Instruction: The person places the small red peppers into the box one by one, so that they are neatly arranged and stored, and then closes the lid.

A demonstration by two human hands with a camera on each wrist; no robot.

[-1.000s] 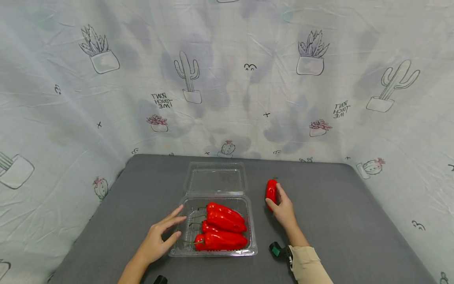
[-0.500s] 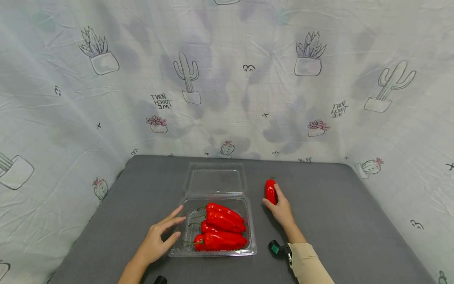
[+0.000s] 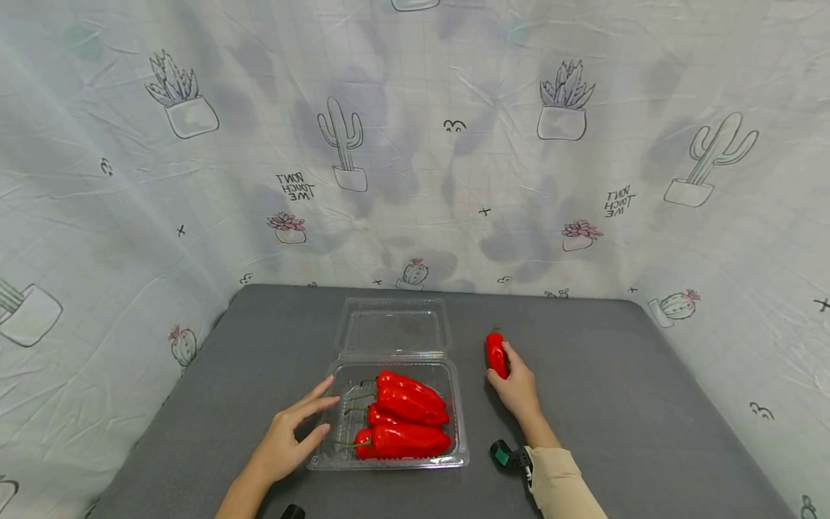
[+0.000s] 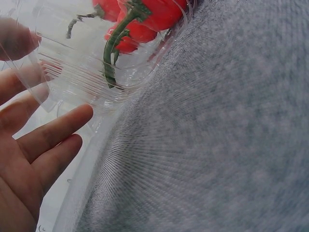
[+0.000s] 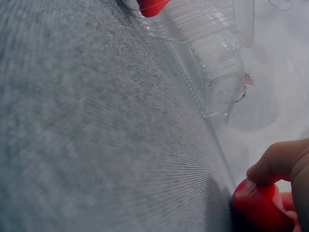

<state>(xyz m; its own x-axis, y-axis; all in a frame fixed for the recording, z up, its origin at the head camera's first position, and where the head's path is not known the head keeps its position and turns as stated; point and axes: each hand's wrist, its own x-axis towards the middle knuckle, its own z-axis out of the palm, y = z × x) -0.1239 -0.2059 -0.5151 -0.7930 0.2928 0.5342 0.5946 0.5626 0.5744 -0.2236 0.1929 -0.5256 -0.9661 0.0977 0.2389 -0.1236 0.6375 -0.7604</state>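
Observation:
My right hand [image 3: 519, 391] holds a long red pepper [image 3: 496, 353] right of the clear container, its stem pointing away from me. In the right wrist view, the thumb presses on the blunt end of this red pepper [image 5: 258, 203], with fingertips on its far side. My left hand [image 3: 288, 436] lies at the left wall of the clear plastic clamshell container [image 3: 463, 432], fingers spread and fairly straight. Several red peppers [image 3: 408, 440] lie side by side in the container, stems to the left. A curved green stem [image 4: 113, 53] shows through the wall in the left wrist view.
The container's transparent lid [image 3: 394, 328] lies folded back toward the rear of the grey table [image 3: 596, 404]. A pale cactus-print curtain [image 3: 415, 158] hangs behind and on both sides. A black wrist device [image 3: 509, 455] sits at the right cuff.
My right thumb has shifted against the pepper, and the pepper has come slightly toward me and turned a little. My left hand and the container have stayed in place.

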